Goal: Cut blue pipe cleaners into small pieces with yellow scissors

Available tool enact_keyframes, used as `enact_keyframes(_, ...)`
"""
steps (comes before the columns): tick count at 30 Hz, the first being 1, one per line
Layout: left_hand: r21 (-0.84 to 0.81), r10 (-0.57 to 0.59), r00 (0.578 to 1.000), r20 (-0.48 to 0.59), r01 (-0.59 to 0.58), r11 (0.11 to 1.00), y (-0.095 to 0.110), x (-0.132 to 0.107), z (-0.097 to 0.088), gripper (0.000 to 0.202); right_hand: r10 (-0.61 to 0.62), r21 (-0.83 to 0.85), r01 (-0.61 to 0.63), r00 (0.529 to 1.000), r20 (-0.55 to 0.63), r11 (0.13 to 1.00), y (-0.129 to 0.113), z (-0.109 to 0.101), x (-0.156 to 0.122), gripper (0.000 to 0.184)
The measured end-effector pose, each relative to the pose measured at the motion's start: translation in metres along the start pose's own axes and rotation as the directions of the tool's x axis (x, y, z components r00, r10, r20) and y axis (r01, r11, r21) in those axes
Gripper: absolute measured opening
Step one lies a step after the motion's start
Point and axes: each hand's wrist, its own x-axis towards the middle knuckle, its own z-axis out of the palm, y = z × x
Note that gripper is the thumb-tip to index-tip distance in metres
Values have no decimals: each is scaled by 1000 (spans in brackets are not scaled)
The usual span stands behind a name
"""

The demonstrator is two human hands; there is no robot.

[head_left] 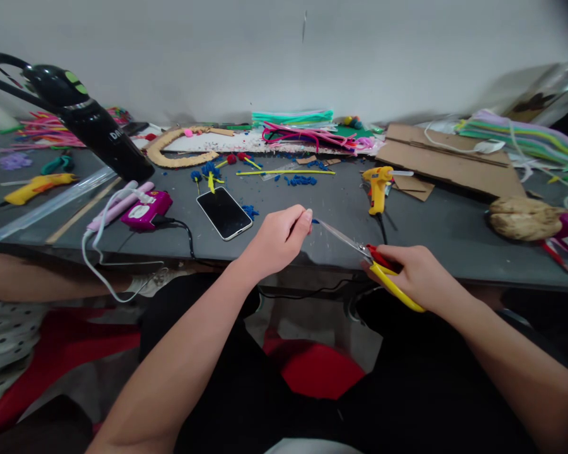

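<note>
My left hand pinches a small piece of dark blue pipe cleaner, whose tip sticks out past the thumb. My right hand grips scissors with red and yellow handles. Their blade points left, its tip close to the blue piece; whether they touch I cannot tell. Beyond my hands lie several blue fuzzy bits and a long yellow pipe cleaner. A phone with a dark screen lies left of my left hand, near blue flowers on yellow stems.
A yellow glue gun stands right of centre, its cord running toward the table's front edge. Cardboard and pipe cleaner bundles line the back. At left are a black device, a purple box and cables. Another person's leg shows at far left.
</note>
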Motion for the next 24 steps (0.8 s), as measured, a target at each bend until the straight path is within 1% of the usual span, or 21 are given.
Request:
enact_keyframes(4,17,-19,1000,-5,19,1000,1,0,0,36,19,23,-19,1000,13,1000,1,2,-1,27)
enact_keyframes(9,27,-27,1000,2,27,999,3,-1,1,36,10,24,-10,1000,15,1000,0,2,0,28)
enact_keyframes(12,48,-43,999,8,42,998,-1,2,-2,36,20,9,-20,1000,20,1000,0,0,0,29)
enact_keyframes(14,101,-73,997,-3,73,992,-11,6,-12,36,42,-28,-42,999,-2,999,2,0,0,30)
enact_keyframes(15,140,-98,995,-26,100,985,-19,9,-19,37,61,-63,-63,998,-22,996,2,0,1,31)
enact_keyframes(18,277,-226,972,-69,236,931,-46,20,-47,37,148,-239,-161,986,-71,958,5,-1,3,32)
enact_keyframes(20,382,-357,930,-90,363,850,-65,26,-64,36,202,-354,-206,978,-47,912,6,-3,6,35)
enact_keyframes(21,427,-417,905,-80,409,807,-74,28,-70,35,225,-394,-213,974,-16,894,7,-5,7,36)
enact_keyframes(23,482,-496,866,-63,461,745,-86,33,-78,35,250,-445,-210,968,33,871,8,-10,7,37)
enact_keyframes(24,496,-518,852,-73,481,723,-90,34,-79,33,249,-461,-207,968,32,863,8,-12,7,37)
